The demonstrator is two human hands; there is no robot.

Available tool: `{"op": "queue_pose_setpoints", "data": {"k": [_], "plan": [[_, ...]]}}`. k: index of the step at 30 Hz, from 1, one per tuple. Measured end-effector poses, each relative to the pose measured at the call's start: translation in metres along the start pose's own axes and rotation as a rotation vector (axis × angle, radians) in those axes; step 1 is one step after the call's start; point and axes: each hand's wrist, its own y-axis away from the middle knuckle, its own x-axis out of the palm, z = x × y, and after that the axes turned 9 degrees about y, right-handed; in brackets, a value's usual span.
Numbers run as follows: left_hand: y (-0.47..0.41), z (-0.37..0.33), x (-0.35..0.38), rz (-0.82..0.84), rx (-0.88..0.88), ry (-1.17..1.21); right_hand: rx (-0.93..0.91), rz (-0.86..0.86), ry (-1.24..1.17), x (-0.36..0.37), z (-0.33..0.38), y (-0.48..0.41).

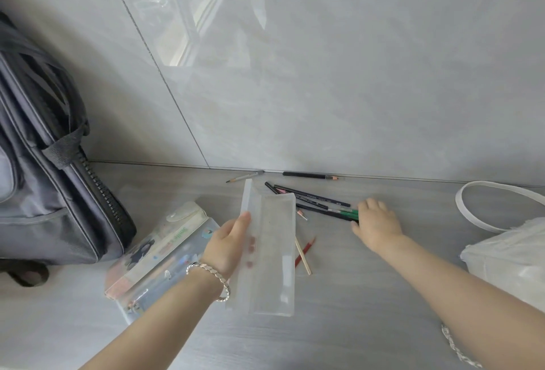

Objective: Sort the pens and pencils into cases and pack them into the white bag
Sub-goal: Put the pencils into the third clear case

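While the left hand (227,247) holds a clear plastic case (274,251) open near the middle of the view, its thumb lies on the raised lid edge and its fingers (252,248) show through the plastic from beneath, curled round the case's left side. The case is lifted slightly off the grey surface (354,296) and runs lengthwise from near to far; nothing can be made out inside it. A silver bracelet (211,272) circles the left wrist.

To the right and a little farther off, the right hand (376,222) sits palm down on a loose cluster of black and green pencils (312,200), its fingers bent over their right ends with the thumb at the near side, closing on them. The cluster fans out to the far left, its far ends just beyond the case.

A grey pencil (243,177) and a black pencil (309,175) lie apart along the foot of the tiled wall (324,74). A red pencil (306,250) and a plain wooden pencil (303,256) cross each other just right of the case.

Left of the case, partly under the left wrist, lies a second clear case (159,254) with printed pictures and pens inside. The white bag (507,260) stands at the right edge, its handle looped toward the wall. A dark grey backpack (50,178) leans at the far left.
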Motion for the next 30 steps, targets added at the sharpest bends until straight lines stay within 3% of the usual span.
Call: {"op": "queue_pose_setpoints", "data": {"k": [4,11,16,19,23,26,30], "plan": [[-0.003,0.002,0.001,0.004,-0.015,0.021,-0.045,0.030,0.114,0.009,0.009,0.002],[0.001,0.004,0.001,-0.007,-0.035,0.071,-0.015,0.183,0.096,0.007,0.014,0.011],[0.004,0.009,-0.003,-0.002,-0.036,0.046,-0.148,0.210,-0.017,-0.003,0.007,0.031],[0.001,0.010,-0.006,0.004,-0.067,-0.002,-0.302,0.024,-0.149,-0.024,-0.001,0.044],[0.003,0.009,-0.005,0.061,-0.108,-0.046,-0.668,-0.621,0.027,-0.057,-0.009,0.050],[0.011,0.005,-0.001,0.096,-0.089,-0.046,-0.898,-0.773,0.145,-0.079,-0.006,0.052],[0.025,0.000,0.007,0.188,-0.030,-0.014,-1.144,-0.833,0.256,-0.087,0.025,0.066]]}}
